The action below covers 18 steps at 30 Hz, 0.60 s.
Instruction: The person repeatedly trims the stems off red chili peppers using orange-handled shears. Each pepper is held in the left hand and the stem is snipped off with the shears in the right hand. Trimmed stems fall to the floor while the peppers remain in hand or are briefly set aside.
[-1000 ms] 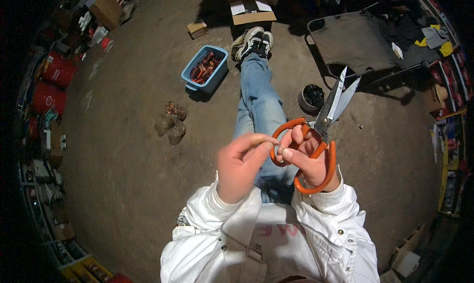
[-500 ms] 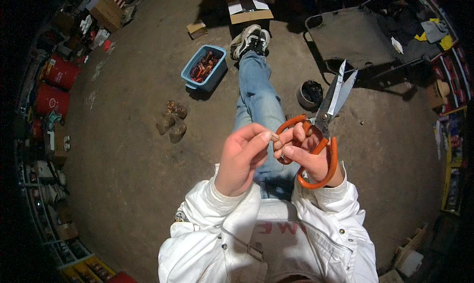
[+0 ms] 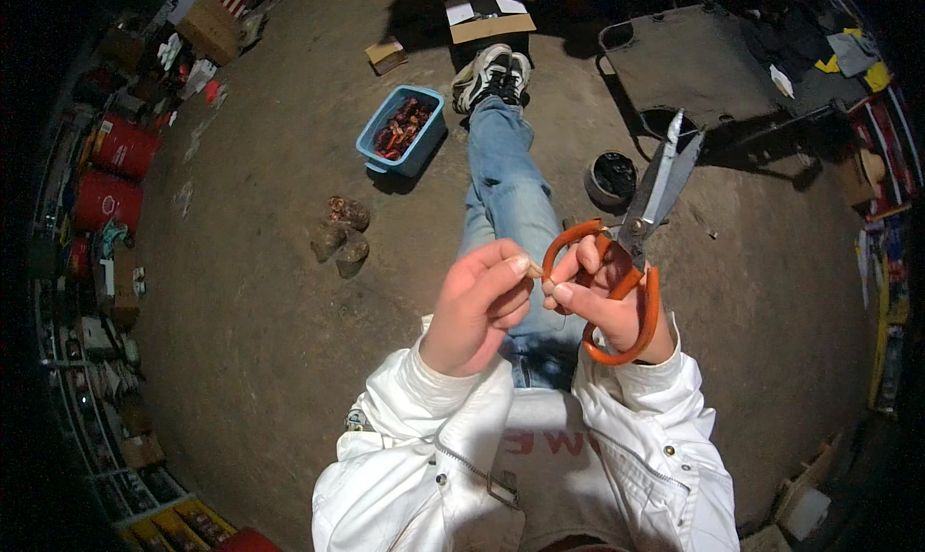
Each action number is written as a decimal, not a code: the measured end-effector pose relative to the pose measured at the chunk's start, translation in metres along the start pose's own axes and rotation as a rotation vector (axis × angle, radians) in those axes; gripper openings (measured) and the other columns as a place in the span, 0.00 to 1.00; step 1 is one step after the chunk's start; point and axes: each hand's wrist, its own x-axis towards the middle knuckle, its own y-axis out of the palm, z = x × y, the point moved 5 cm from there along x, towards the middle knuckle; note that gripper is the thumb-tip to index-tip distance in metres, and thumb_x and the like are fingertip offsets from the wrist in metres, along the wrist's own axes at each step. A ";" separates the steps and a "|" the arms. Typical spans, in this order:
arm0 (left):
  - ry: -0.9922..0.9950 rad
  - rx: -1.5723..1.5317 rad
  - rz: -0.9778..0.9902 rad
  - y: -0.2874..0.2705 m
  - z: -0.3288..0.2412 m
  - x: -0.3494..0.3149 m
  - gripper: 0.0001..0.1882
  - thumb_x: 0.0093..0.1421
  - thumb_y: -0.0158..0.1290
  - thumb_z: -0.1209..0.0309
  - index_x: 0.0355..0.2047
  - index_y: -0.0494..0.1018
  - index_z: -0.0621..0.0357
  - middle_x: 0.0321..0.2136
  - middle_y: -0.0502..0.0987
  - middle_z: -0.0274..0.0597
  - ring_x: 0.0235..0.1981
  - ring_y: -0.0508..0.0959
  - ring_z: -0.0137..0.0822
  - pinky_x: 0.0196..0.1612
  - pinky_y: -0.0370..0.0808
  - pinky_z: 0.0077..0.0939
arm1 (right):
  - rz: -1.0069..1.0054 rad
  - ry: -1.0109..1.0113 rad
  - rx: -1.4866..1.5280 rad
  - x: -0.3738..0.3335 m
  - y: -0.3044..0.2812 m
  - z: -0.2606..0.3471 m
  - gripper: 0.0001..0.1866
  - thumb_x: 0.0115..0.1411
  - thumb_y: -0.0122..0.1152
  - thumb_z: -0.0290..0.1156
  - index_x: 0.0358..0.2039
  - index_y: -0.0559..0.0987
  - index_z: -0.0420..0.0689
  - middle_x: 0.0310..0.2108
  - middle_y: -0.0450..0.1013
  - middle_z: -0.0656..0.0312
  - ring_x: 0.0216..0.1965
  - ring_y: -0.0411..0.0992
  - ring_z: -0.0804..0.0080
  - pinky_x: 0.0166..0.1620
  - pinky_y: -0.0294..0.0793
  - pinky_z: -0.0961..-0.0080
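Between thumb and forefinger of my left hand (image 3: 474, 306) is the end of a small, thin, brownish piece (image 3: 536, 271), too small to name. Its other end reaches the fingertips of my right hand (image 3: 617, 306), which are bent close together beside it. Large scissors (image 3: 636, 226) with orange loop handles hang in my right hand, the loops round the fingers and palm. Their grey blades point up and away to the right, slightly parted, touching nothing. Both hands are raised over my outstretched legs (image 3: 511, 167), in blue jeans.
A blue tub (image 3: 367, 157) of reddish and dark scraps stands left of my feet. Several brown lumps (image 3: 352, 253) lie nearer. On the right are a round dark-filled container (image 3: 611, 179) and a low grey cot (image 3: 684, 65). An open cardboard box (image 3: 491, 29) is beyond my shoes.
My hands stay close together in nearly the same pose, with the small piece between them. The scissors have shifted very slightly, and the whole view has moved a little.
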 end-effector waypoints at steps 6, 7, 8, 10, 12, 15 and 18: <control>0.058 0.132 -0.019 -0.002 -0.004 0.003 0.06 0.63 0.52 0.70 0.32 0.71 0.60 0.21 0.65 0.25 0.16 0.55 0.15 0.18 0.49 0.14 | -0.011 -0.021 -0.045 0.006 -0.003 0.003 0.15 0.55 0.65 0.21 0.32 0.65 0.44 0.37 0.76 0.58 0.38 0.75 0.75 0.44 0.73 0.77; 0.096 0.159 -0.018 -0.001 -0.005 0.002 0.06 0.63 0.52 0.70 0.32 0.71 0.60 0.22 0.64 0.25 0.16 0.55 0.16 0.18 0.49 0.14 | -0.019 -0.015 -0.063 0.008 -0.003 0.002 0.15 0.55 0.65 0.22 0.32 0.65 0.44 0.37 0.76 0.58 0.38 0.75 0.76 0.44 0.73 0.77; 0.104 0.197 -0.041 -0.002 -0.005 0.002 0.06 0.63 0.52 0.70 0.31 0.71 0.59 0.21 0.65 0.25 0.16 0.55 0.16 0.18 0.50 0.14 | -0.030 -0.001 -0.080 0.009 -0.004 0.001 0.15 0.55 0.66 0.22 0.31 0.65 0.45 0.37 0.76 0.59 0.37 0.74 0.76 0.44 0.73 0.77; 0.135 0.252 -0.057 -0.002 -0.007 0.002 0.06 0.63 0.52 0.70 0.31 0.71 0.59 0.21 0.65 0.25 0.16 0.56 0.16 0.18 0.50 0.13 | -0.043 -0.017 -0.109 0.011 -0.003 0.001 0.15 0.54 0.66 0.23 0.30 0.65 0.45 0.35 0.76 0.60 0.37 0.74 0.77 0.43 0.72 0.78; 0.145 0.300 -0.082 -0.003 -0.008 0.001 0.06 0.63 0.52 0.70 0.31 0.71 0.60 0.22 0.65 0.26 0.16 0.57 0.16 0.18 0.51 0.14 | -0.065 -0.050 -0.139 0.013 -0.002 0.001 0.15 0.54 0.66 0.23 0.30 0.66 0.45 0.34 0.76 0.61 0.37 0.73 0.78 0.43 0.71 0.78; 0.190 0.317 -0.067 -0.003 -0.011 0.000 0.06 0.63 0.53 0.70 0.32 0.71 0.59 0.21 0.67 0.27 0.17 0.61 0.16 0.19 0.55 0.13 | -0.105 -0.134 -0.222 0.015 0.001 0.003 0.14 0.53 0.67 0.23 0.29 0.67 0.44 0.34 0.75 0.63 0.36 0.71 0.80 0.42 0.70 0.79; 0.255 0.339 -0.030 -0.003 -0.015 -0.001 0.05 0.63 0.52 0.70 0.32 0.71 0.59 0.26 0.69 0.31 0.21 0.65 0.18 0.21 0.60 0.13 | -0.126 -0.196 -0.276 0.015 0.003 0.004 0.12 0.52 0.67 0.22 0.30 0.70 0.44 0.34 0.75 0.65 0.34 0.68 0.81 0.40 0.68 0.80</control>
